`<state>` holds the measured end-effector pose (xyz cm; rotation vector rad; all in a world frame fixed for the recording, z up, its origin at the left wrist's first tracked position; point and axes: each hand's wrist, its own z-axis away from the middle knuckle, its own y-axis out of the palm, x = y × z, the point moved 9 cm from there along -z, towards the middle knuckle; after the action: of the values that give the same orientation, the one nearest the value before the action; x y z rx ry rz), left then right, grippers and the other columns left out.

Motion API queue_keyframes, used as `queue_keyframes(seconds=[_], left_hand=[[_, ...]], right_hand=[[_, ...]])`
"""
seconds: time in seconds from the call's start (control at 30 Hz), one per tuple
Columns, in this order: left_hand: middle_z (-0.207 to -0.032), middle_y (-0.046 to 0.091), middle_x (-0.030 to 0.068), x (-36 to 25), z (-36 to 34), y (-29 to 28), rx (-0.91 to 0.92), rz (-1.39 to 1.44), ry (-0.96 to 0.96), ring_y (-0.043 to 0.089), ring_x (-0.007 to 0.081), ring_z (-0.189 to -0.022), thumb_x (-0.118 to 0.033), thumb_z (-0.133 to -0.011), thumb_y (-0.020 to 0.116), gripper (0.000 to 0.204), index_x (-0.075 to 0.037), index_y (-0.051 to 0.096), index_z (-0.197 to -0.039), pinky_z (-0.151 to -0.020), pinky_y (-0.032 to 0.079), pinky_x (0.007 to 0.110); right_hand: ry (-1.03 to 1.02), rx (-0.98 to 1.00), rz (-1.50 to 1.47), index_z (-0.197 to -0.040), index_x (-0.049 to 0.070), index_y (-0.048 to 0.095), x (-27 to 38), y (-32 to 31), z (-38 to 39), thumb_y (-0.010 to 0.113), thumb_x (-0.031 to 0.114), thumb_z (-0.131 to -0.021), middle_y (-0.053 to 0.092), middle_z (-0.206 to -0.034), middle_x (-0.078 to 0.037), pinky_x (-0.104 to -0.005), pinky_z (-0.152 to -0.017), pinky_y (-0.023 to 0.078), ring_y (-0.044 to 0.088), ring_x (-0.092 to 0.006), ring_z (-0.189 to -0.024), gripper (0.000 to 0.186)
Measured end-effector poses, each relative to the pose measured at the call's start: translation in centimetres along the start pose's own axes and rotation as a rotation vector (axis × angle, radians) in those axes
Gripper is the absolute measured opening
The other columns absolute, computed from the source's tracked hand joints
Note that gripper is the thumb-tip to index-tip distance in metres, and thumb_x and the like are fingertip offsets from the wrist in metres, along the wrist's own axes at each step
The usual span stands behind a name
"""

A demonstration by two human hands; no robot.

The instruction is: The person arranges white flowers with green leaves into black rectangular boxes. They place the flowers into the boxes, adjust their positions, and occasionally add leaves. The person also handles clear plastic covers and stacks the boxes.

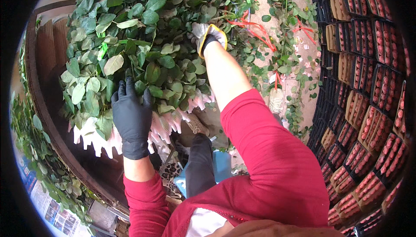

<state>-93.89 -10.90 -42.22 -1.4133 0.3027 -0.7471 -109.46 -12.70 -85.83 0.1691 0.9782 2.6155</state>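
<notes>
Two red sleeves (268,141) are right up close. Left hand (132,122), black glove, lies palm-down on the near side of one big heap of leafy stems (151,37) straight ahead, its grip spread out with the thumb apart. Right hand (200,32), grey glove with yellow cuff, reaches farther and is half buried in leaves, so can't say what that grip's doing. Pale pink mesh wraps (97,138), too many overlapping to count, fringe the heap; one blue tub (222,167) below.

Smooth, matt, rubbery-looking black glove (132,125), softly glossy leaves (113,65), matt cloth sleeve (268,139), meshy pale wrapping (159,128).
</notes>
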Motion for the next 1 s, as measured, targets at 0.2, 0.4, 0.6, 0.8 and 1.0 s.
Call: queue_keyframes(seconds=[0.2, 0.4, 0.6, 0.8, 1.0], left_hand=[[-0.131, 0.063, 0.0285, 0.8, 0.6, -0.1, 0.015, 0.058, -0.014, 0.059, 0.0444, -0.120, -0.033, -0.094, 0.068, 0.057, 0.003, 0.059, -0.137, -0.107, 0.045, 0.049], [-0.133, 0.062, 0.0284, 0.7, 0.8, 0.3, 0.035, -0.010, 0.009, 0.058, 0.0444, -0.121, -0.029, -0.092, 0.070, 0.058, 0.001, 0.055, -0.140, -0.108, 0.044, 0.050], [-0.137, 0.061, 0.0260, 1.8, 1.9, 0.9, 0.086, -0.067, -0.052, 0.056, 0.0448, -0.126, -0.023, -0.092, 0.073, 0.056, -0.002, 0.056, -0.140, -0.109, 0.045, 0.048], [-0.143, 0.058, 0.0239, 1.1, 1.1, 0.5, 0.106, -0.038, -0.023, 0.055, 0.0435, -0.130, -0.018, -0.095, 0.070, 0.053, -0.001, 0.054, -0.144, -0.109, 0.043, 0.048], [-0.144, 0.058, 0.0226, 1.5, 1.1, 0.8, 0.184, -0.071, -0.046, 0.053, 0.0432, -0.132, -0.018, -0.095, 0.069, 0.056, -0.001, 0.052, -0.146, -0.109, 0.043, 0.048]], right_hand=[[0.038, -0.169, 0.004, -0.069, 0.017, 0.057, 0.4, 1.3, 0.8, 0.063, 0.033, -0.084, 0.057, -0.072, -0.003, -0.0356, -0.053, 0.045, 0.055, -0.0246, -0.061, 0.023], [0.013, 0.086, 1.211, -0.094, 0.012, 0.068, 4.1, 3.6, 1.7, 0.053, 0.039, -0.098, 0.064, -0.080, -0.002, -0.0310, -0.063, 0.044, 0.056, -0.0193, -0.067, 0.031], [-0.298, -0.062, 1.969, -0.114, 0.005, 0.071, 13.5, 2.6, 6.5, 0.065, 0.032, -0.092, 0.071, -0.108, -0.016, -0.0402, -0.091, 0.054, 0.069, -0.0328, -0.102, 0.035], [-0.904, -0.170, 1.832, -0.130, 0.002, 0.064, 27.0, 0.6, 4.7, 0.073, 0.037, -0.087, 0.069, -0.124, -0.026, -0.0457, -0.096, 0.055, 0.068, -0.0419, -0.108, 0.057], [-1.108, 0.061, 2.103, -0.136, 0.002, 0.061, 24.7, 1.6, -0.4, 0.075, 0.043, -0.086, 0.068, -0.128, -0.023, -0.0425, -0.100, 0.052, 0.065, -0.0374, -0.119, 0.066]])
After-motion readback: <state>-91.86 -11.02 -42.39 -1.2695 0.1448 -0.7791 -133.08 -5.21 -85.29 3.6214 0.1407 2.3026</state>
